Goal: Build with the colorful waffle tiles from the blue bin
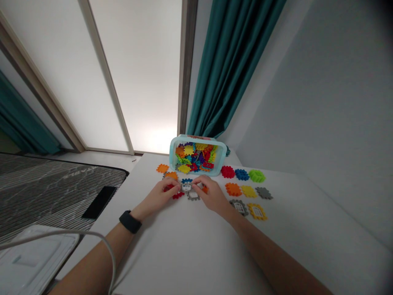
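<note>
Between my two hands, a grey gear-edged building tile [186, 187] with a pale printed face is pinched at its sides. My left hand [164, 191] has its closed fingertips at the tile's left edge, over a red tile [178, 196] that it partly covers. From the other side, my right hand [208, 191] grips the right edge, with an orange tile [205, 189] partly hidden beneath its fingers. A blue tile [186, 180] shows just behind, and another grey tile [193, 196] with a pale face lies just in front.
A pale blue tub [222, 159] lies tipped toward me, full of mixed coloured pieces. Right of my hands, red [227, 171], blue [242, 174], green [257, 175] and other tiles sit in rows on the white table [190, 254]. A white cable [92, 233] crosses my left forearm.
</note>
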Demonstrator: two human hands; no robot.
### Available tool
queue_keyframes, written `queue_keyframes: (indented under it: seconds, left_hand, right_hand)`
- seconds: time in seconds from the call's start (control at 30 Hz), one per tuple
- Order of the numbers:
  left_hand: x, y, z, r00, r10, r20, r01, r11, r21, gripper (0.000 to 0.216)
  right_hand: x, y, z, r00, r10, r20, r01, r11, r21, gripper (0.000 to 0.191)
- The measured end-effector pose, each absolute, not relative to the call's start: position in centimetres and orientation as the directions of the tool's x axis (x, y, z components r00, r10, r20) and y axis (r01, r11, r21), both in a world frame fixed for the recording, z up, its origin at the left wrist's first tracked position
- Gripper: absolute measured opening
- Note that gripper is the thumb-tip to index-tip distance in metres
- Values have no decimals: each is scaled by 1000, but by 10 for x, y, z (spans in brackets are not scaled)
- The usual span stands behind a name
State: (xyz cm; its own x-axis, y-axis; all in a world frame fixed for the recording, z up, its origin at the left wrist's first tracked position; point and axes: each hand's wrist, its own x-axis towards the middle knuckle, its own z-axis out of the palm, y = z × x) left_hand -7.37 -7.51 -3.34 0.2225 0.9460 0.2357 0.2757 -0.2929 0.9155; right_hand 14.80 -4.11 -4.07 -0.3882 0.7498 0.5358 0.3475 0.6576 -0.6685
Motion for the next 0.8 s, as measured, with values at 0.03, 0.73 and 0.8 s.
queue_keyframes:
  seconds: [0.03,0.73,0.8]
  left_hand:
    - [-74,-75,-33,218,947,235,286,-292,913,30]
    - [-89,-71,-41,263,752,605,577,-625,525,35]
    - [-90,-70,-44,275,719,638,602,-646,469,38]
  right_hand:
    - [149,-42,-40,-392,700,597,367,714,-597,16]
    - [155,-40,-54,-517,503,692,422,854,-306,23]
    - [156,-40,-55,-531,511,676,413,853,-320,35]
